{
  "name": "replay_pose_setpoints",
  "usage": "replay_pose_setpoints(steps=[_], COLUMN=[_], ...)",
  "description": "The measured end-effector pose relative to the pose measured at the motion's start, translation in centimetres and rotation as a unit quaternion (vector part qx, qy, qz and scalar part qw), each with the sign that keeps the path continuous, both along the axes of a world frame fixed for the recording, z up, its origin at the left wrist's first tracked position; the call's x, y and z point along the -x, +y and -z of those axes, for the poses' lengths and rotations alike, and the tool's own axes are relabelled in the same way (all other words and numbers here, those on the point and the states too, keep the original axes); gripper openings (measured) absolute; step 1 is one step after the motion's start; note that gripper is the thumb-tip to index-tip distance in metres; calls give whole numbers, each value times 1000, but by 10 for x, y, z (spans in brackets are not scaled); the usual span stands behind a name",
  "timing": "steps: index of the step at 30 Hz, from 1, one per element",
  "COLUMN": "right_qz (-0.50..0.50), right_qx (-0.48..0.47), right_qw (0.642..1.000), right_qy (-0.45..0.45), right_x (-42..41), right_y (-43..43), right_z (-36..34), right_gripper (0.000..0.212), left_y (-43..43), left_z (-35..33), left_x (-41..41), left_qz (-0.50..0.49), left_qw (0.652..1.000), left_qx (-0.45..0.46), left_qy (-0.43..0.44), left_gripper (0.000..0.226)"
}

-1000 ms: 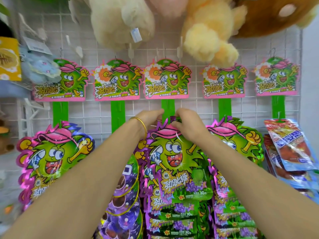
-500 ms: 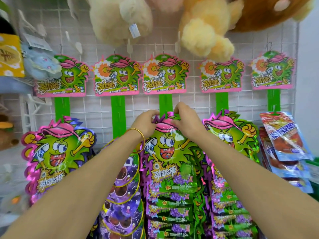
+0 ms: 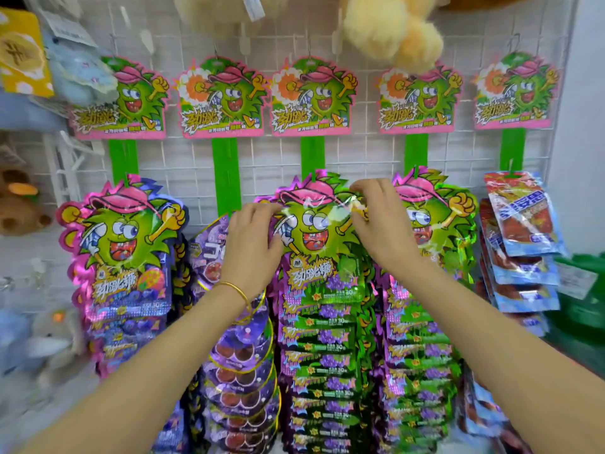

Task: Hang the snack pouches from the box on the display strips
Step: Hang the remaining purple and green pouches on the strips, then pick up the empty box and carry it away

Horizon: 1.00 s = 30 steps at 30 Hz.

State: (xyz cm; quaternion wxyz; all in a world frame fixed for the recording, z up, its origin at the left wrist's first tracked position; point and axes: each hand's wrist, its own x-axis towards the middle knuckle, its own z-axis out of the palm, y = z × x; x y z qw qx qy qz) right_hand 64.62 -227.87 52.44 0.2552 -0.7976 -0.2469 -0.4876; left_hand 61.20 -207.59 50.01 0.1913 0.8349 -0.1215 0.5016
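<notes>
**Settling the top pouch on the middle strip**

Since the earlier frames our hands have come down from the crown of the pouch to its two sides. The left hand [image 3: 252, 244] now curls its fingers round the left edge of the top pouch [image 3: 316, 231]. The right hand [image 3: 376, 221] pinches its upper right edge. The pouch hangs at the head of the stack on the middle strip [image 3: 312, 155], and its top seems caught on the strip's tab, though we cannot tell how firmly.

We judge the step nearly done. To finish well, we should ease the pouch down evenly with both hands, check that the hole sits fully over the tab, then let go gently so the stack below does not swing.

Room is tight. The purple round pouches [image 3: 239, 355] lie just beside our left wrist and its bracelet [image 3: 234, 288], and the green pouches [image 3: 432, 217] crowd the right hand. Red and blue packets [image 3: 520, 211] hang further right, and plush toys [image 3: 393, 31] dangle above the wire grid [image 3: 262, 158]. The box is out of view.
</notes>
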Motion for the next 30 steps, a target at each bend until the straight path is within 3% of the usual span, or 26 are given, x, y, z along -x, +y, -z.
replay_pose_setpoints(steps=[8,15,22,30], right_qz=[-38,-36,-33,-27], right_qx=[20,18,35,146], right_qw=[989,948,890,822], right_qy=[142,316,453,550], right_x=[47,80,102,92], right_y=[-23,-34,-38,-21], right_z=[130,228,330,429], right_gripper=[31,30,29,35], left_y=[-4,-23,-37,-13], left_z=[133,212,321,429], left_x=[51,67,95,156], left_qz=[22,0,8,-113], left_qw=[986,956,898,806], left_qx=[55,85,134,212], left_qy=[156,280,419,540], left_gripper=[37,39,38,41])
